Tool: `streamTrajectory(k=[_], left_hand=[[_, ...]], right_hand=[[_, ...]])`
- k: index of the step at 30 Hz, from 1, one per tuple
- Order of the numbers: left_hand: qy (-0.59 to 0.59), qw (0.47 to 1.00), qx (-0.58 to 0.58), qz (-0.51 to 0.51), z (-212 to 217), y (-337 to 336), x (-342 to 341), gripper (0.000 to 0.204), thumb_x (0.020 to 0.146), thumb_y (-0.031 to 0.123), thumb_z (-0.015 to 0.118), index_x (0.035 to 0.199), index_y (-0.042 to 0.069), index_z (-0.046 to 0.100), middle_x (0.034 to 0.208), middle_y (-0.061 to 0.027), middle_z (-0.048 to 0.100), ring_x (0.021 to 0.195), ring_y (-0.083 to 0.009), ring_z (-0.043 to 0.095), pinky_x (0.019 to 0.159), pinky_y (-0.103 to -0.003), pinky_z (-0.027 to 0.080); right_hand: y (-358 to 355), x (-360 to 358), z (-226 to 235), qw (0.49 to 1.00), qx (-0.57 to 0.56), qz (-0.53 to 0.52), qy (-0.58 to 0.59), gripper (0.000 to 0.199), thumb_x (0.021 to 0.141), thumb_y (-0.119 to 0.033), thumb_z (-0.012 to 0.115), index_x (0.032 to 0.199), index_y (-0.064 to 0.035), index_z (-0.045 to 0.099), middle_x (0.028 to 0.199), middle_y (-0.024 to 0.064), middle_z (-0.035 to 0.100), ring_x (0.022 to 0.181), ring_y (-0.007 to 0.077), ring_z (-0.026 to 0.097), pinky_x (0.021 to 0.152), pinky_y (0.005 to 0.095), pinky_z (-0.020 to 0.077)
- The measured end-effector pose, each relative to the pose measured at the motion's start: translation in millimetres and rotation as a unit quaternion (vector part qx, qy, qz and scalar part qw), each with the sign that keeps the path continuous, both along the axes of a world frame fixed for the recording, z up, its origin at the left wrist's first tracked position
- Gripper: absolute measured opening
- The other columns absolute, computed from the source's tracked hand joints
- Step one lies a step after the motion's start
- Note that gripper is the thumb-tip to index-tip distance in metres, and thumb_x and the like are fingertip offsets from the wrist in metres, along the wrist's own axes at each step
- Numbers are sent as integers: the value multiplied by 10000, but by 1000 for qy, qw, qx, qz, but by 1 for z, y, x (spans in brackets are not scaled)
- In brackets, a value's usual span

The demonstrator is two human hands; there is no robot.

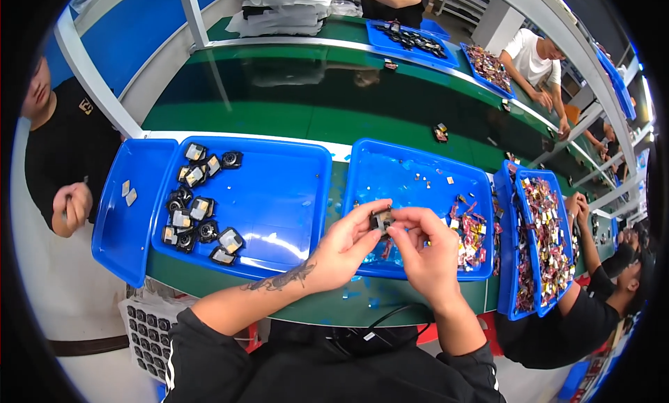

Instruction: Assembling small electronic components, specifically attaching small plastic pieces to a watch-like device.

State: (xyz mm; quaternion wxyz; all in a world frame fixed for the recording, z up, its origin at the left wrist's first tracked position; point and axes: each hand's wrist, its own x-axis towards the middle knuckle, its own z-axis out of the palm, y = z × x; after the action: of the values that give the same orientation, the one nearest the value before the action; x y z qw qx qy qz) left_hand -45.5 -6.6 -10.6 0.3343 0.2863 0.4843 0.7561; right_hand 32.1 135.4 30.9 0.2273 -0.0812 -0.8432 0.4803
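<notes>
My left hand (350,237) grips a small black square housing (380,220) between thumb and fingers, above the near part of a blue tray (418,149). From the other side my right hand (426,250) closes on the same housing, its thumb and fingertips at the edge. The fingers partly hide the piece, so its inside cannot be made out. Below and to the right of my hands, that tray holds a heap of small reddish wired parts (472,236). Bits of blue film (364,252) lie around the tray's near side.
Black housings (202,208), several with pale pads, fill the left side of another blue tray (279,146). A narrow tray (104,229) stands farther left. Stacked trays of wired parts (547,229) are at right. Beyond runs a green conveyor (293,117); co-workers sit around.
</notes>
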Motion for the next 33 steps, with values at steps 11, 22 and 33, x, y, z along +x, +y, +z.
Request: streamTrajectory(k=[11, 22, 33], left_hand=[[-43, 997, 28, -62, -3, -2, 2, 482, 997, 29, 421, 1460, -18, 294, 1436, -115, 422, 1290, -152, 434, 1069, -294, 353], [-12, 998, 7, -64, -4, -3, 2, 482, 1003, 52, 415, 1464, -16, 292, 1386, -112, 464, 1238, -140, 469, 1045, -287, 365], [-28, 997, 69, 8, -3, 2, 0, 439, 988, 36, 438, 1411, -33, 342, 1327, -141, 518, 1223, -194, 515, 1031, -343, 422]], right_hand=[[1, 3, 8, 998, 5, 12, -59, 74, 797, -15, 713, 864, -4, 683, 602, 30, 585, 460, 53, 398, 430, 248, 330], [2, 0, 10, 996, 58, 17, -69, 77, 776, -35, 730, 825, -6, 677, 643, 46, 620, 450, 70, 384, 426, 254, 326], [7, 8, -6, 997, -78, 8, -10, 309, 742, -28, 773, 959, -19, 552, 803, 25, 580, 728, 97, 565, 630, 223, 484]])
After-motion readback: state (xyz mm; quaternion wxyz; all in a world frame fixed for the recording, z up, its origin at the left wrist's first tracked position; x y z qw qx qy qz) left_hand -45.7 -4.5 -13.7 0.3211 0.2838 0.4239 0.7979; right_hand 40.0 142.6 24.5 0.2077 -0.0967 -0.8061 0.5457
